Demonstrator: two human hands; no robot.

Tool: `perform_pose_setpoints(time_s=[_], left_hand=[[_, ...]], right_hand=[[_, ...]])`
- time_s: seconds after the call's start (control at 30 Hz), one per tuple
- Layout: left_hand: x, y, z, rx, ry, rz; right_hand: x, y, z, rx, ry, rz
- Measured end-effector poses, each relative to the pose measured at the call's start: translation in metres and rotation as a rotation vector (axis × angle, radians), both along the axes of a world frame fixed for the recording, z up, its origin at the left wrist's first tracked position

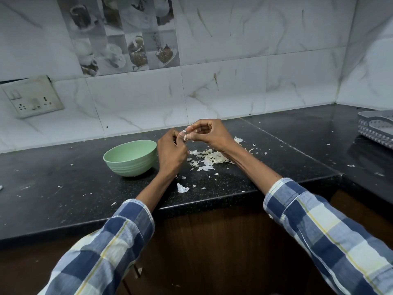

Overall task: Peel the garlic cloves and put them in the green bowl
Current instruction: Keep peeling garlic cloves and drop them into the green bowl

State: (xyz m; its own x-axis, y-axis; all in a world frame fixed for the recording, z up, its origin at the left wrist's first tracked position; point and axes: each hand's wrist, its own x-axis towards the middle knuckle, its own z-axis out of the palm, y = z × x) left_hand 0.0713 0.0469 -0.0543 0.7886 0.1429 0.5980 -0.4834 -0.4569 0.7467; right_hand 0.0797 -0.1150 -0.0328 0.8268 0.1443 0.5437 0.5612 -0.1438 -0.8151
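green bowl [130, 157], black countertop [63, 177], blue-checked sleeve [331, 226]

Black speckled countertop [276, 150] with green bowl [130, 158], scattered garlic peels [207, 159], grey tray [377, 128] at right.

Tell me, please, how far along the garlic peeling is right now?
Peeled skins litter the counter, so peeling is well underway. Both the left hand and right hand pinch a garlic clove. It must still reach the green bowl, whose contents are hidden.
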Motion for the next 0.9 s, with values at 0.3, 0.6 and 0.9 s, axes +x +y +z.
perform_pose_setpoints(time_s=[0.3, 0.6, 0.9], left_hand=[[-0.002, 0.001, 0.001, 0.034, -0.022, -0.065], [-0.003, 0.002, -0.001, 0.193, -0.158, -0.044], [-0.002, 0.002, -0.006, 0.181, -0.108, -0.149]], right_hand=[[0.007, -0.005, -0.005, -0.013, 0.087, -0.005], [0.01, -0.005, 0.0, 0.267, 0.396, 0.252], [0.01, -0.011, 0.002, 0.367, 0.427, 0.167]])
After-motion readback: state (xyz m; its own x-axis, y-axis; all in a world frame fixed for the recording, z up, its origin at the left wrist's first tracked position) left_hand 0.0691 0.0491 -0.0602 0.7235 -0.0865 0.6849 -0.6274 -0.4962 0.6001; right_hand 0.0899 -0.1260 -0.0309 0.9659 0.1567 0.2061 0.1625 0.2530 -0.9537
